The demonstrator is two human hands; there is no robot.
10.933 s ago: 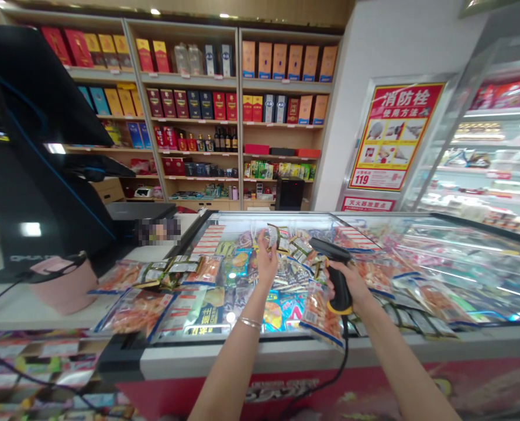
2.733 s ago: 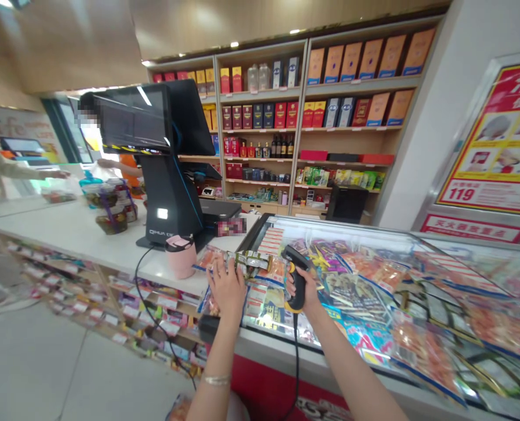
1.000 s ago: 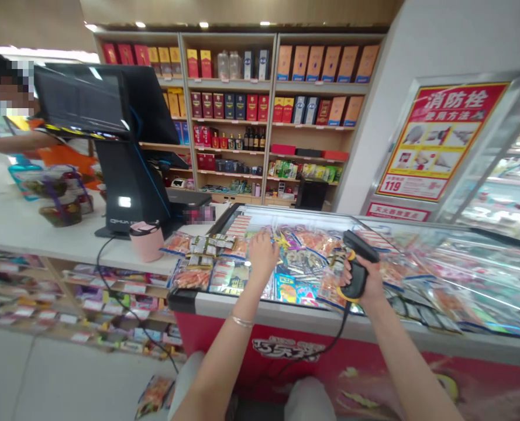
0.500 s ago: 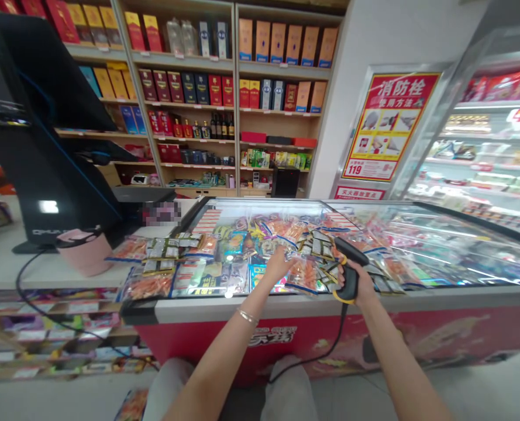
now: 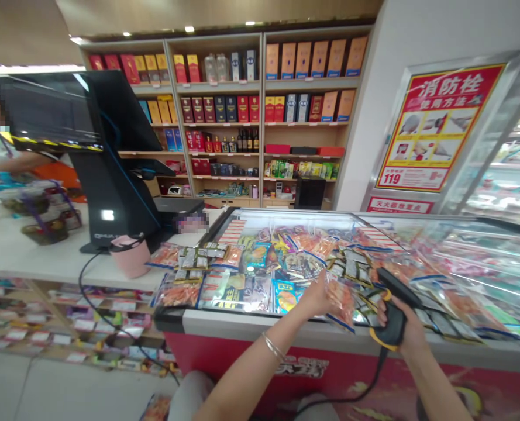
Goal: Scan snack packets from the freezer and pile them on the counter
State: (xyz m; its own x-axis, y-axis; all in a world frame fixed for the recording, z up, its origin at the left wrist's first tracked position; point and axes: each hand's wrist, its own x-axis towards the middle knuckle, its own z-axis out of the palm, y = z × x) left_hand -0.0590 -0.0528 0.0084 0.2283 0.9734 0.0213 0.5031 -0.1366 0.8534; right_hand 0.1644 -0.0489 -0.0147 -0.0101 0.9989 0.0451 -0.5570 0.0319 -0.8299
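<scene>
**Left hand (image 5: pixel 316 297) pinching a snack packet (image 5: pixel 341 302), right hand (image 5: pixel 405 325) around a barcode scanner (image 5: pixel 393 317)**

My left fingers (image 5: pixel 324 289) are closed on the packet's side; it stands tilted, just right of those fingers, its lower end near the front of the chest freezer (image 5: pixel 470 251); my right fingers (image 5: pixel 389 304) are wrapped around the scanner's handle, just right of the packet, with its black nose pointing away from me; its cord (image 5: pixel 376 380) drops from the butt past the freezer's red front; more packets (image 5: pixel 255 292) lie spread across the freezer's glass, left of and ahead of my left fingers; whether any lie inside, I cannot tell; further left, a pink cup (image 5: pixel 131 258) stands on the white surface (image 5: pixel 44 263), its contents hidden.
</scene>
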